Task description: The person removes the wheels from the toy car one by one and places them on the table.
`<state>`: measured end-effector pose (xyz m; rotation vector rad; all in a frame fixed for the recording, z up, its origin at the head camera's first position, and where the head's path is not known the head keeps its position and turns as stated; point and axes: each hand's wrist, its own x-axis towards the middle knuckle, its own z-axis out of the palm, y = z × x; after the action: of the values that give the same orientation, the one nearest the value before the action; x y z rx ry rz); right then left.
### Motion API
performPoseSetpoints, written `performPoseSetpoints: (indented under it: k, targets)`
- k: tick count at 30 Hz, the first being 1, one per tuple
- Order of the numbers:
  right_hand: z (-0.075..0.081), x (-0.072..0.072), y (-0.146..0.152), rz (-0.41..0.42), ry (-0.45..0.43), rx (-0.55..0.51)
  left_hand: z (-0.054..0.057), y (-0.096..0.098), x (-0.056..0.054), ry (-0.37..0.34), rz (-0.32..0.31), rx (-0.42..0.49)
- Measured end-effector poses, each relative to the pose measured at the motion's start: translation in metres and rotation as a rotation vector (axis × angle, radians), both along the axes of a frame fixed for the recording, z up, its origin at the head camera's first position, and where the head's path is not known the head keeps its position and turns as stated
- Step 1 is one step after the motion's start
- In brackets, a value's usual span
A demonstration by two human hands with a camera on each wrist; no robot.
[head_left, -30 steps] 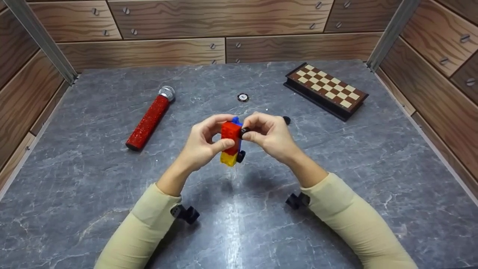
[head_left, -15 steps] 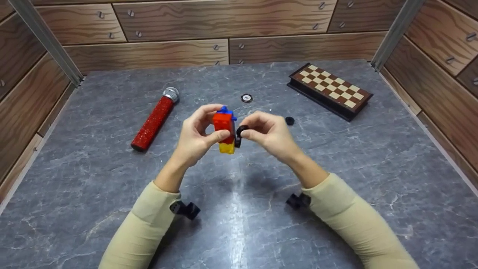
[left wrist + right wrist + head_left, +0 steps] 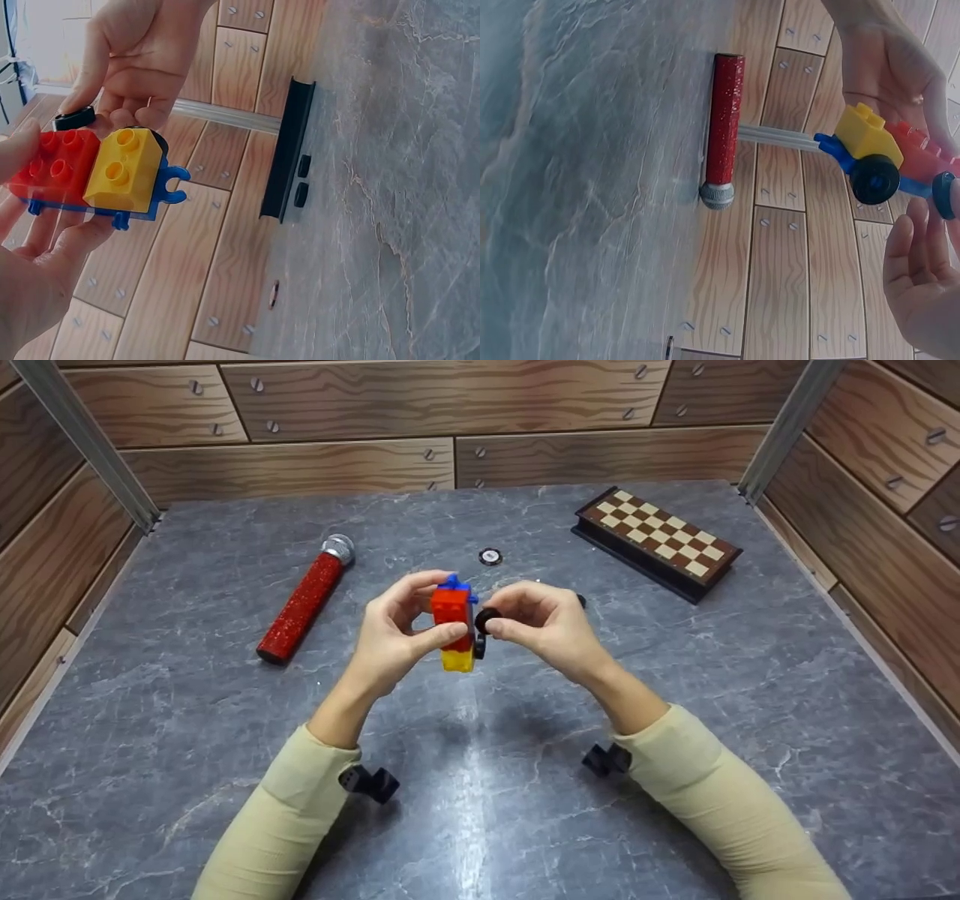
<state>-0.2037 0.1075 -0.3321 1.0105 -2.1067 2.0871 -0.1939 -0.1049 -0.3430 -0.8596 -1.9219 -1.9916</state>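
Observation:
My left hand [image 3: 394, 634] grips a toy block car [image 3: 451, 615] above the table, thumb across its red brick. In the left wrist view a yellow brick [image 3: 120, 180] sits beside the red brick [image 3: 58, 161] on a blue base with a hook [image 3: 174, 185]. Two bare blue pegs stick out of the base's near side. One black wheel [image 3: 875, 180] is on the other side, by the yellow brick. My right hand [image 3: 553, 631] pinches another black wheel [image 3: 486, 620] between thumb and fingers, right at the car's side near its blue end.
A glittery red microphone [image 3: 300, 604] lies at left. A folded chessboard box [image 3: 656, 540] lies at back right, and a poker chip [image 3: 490, 556] behind the hands. In the left wrist view two black wheels [image 3: 301, 195] rest on the table beside the box.
The car has risen slightly, shifted left and turned more upright in my left hand. The wheel in my right hand has turned, showing more of its round face, while staying beside the car.

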Motion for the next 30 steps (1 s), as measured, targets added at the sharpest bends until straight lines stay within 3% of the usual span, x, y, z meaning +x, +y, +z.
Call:
performPoseSetpoints:
  k: [12, 30]
  targets:
    - [-0.003, -0.008, 0.013, -0.040, -0.035, -0.024, -0.002, 0.001, 0.000, -0.052, 0.013, 0.001]
    - [-0.009, -0.031, 0.045, -0.155, -0.069, -0.059, -0.005, 0.003, -0.002, -0.115, 0.049, 0.005]
